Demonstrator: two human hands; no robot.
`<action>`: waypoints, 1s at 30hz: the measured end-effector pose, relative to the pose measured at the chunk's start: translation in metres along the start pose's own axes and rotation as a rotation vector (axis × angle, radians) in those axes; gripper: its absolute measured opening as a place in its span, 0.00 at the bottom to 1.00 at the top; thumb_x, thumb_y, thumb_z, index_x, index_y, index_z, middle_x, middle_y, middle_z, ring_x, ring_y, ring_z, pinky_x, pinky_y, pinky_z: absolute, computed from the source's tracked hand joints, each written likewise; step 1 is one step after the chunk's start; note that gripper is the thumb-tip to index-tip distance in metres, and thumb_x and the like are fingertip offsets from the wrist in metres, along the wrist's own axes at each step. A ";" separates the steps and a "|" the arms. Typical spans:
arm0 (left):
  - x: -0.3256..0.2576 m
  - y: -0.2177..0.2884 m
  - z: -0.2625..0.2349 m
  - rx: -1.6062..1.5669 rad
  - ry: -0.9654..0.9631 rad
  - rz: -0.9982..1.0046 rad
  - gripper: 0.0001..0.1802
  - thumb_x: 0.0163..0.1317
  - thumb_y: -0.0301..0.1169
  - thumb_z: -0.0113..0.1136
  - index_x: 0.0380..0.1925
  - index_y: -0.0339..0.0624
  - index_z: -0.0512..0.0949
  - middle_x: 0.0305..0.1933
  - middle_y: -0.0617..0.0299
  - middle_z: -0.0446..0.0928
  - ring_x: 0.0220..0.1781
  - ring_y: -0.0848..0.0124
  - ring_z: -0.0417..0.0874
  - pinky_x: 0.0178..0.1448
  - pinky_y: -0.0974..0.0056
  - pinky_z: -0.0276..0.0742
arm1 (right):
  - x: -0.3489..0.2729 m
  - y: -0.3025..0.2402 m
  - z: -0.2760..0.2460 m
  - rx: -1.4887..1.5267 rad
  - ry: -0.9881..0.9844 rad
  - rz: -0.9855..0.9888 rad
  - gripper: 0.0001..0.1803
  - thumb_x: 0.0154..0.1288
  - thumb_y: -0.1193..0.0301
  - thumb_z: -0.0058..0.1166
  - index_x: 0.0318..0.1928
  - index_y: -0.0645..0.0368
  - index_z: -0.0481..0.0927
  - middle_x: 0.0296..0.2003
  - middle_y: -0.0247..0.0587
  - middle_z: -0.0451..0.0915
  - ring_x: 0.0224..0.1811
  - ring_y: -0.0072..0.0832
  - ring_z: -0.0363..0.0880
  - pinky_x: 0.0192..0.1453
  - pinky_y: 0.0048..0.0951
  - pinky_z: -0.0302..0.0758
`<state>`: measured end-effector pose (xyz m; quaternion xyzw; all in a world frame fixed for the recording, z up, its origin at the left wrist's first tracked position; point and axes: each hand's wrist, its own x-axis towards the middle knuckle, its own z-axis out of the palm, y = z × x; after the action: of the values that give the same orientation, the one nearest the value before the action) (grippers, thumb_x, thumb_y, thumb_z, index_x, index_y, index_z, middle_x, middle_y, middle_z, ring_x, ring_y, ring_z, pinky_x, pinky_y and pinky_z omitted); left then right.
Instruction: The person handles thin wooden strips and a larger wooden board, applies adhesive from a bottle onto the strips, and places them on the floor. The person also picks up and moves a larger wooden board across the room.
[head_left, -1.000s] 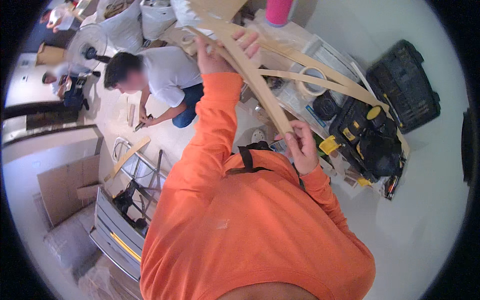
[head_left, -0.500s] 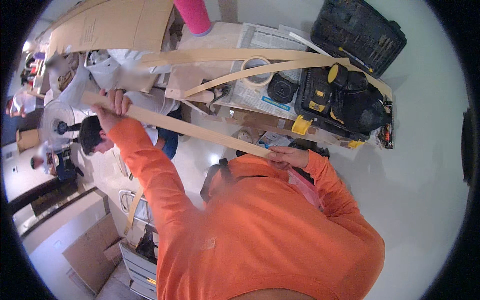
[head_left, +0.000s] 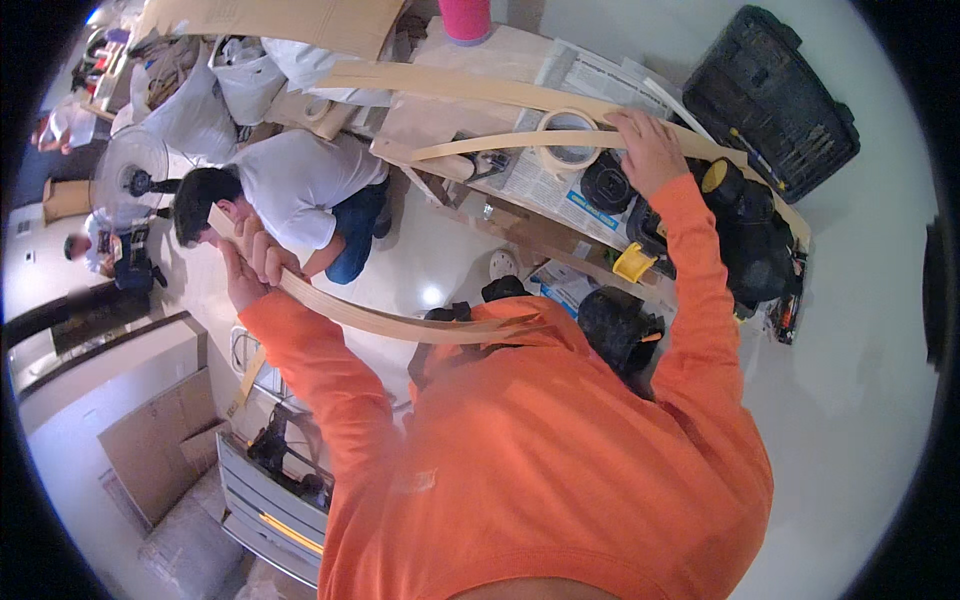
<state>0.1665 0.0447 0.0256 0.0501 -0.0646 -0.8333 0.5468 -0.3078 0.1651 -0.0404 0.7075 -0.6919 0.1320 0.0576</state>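
My left hand point(head_left: 256, 262) is closed round a thin, pale wooden strip point(head_left: 385, 322) near one end. The strip bows downward, and its other end hangs free in front of my orange shirt. Out over the workbench point(head_left: 425, 110), my right hand point(head_left: 650, 150) reaches to a second, curved wooden strip point(head_left: 510, 142). Its fingers bend over that strip's right end; the thumb is partly hidden. A longer wooden strip point(head_left: 450, 84) lies behind, passing close by the right fingertips. Just below the right hand are a roll of masking tape point(head_left: 548, 158) and a round black tape measure point(head_left: 606, 186).
Black power tools point(head_left: 755, 245) crowd the bench's right end, beside an opened black case point(head_left: 775, 105). Newspaper point(head_left: 575, 75) covers part of the bench. A person in a white shirt point(head_left: 300, 180) crouches beyond my left hand. A grey drawer unit point(head_left: 265, 505) stands at lower left.
My right hand has let go of the held strip and moved up to the curved strip on the bench. The held strip's freed end now sags. The view has shifted, showing more of the crouching person.
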 end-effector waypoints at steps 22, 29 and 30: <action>0.002 -0.030 -0.010 -0.104 -0.018 -0.027 0.19 0.73 0.47 0.43 0.41 0.41 0.62 0.22 0.68 0.55 0.15 0.78 0.52 0.17 0.72 0.52 | 0.028 0.040 -0.039 0.417 -0.005 0.169 0.18 0.63 0.72 0.51 0.54 0.48 0.81 0.42 0.47 0.83 0.38 0.40 0.82 0.46 0.33 0.77; -0.001 -0.025 -0.017 -0.114 0.043 -0.016 0.18 0.72 0.46 0.47 0.43 0.40 0.63 0.23 0.68 0.56 0.16 0.77 0.54 0.18 0.71 0.53 | 0.015 0.074 -0.016 0.226 -0.198 0.286 0.17 0.62 0.69 0.52 0.51 0.46 0.81 0.43 0.44 0.81 0.46 0.42 0.79 0.52 0.41 0.74; -0.005 -0.024 -0.021 -0.096 0.074 -0.002 0.19 0.71 0.45 0.49 0.43 0.39 0.64 0.23 0.68 0.57 0.16 0.77 0.55 0.17 0.71 0.54 | 0.013 0.076 -0.012 0.066 -0.259 0.267 0.16 0.62 0.69 0.52 0.51 0.46 0.82 0.43 0.43 0.80 0.48 0.41 0.78 0.53 0.44 0.73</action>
<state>0.1495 0.0574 0.0010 0.0545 -0.0042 -0.8335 0.5498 -0.3849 0.1535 -0.0330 0.6219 -0.7766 0.0692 -0.0731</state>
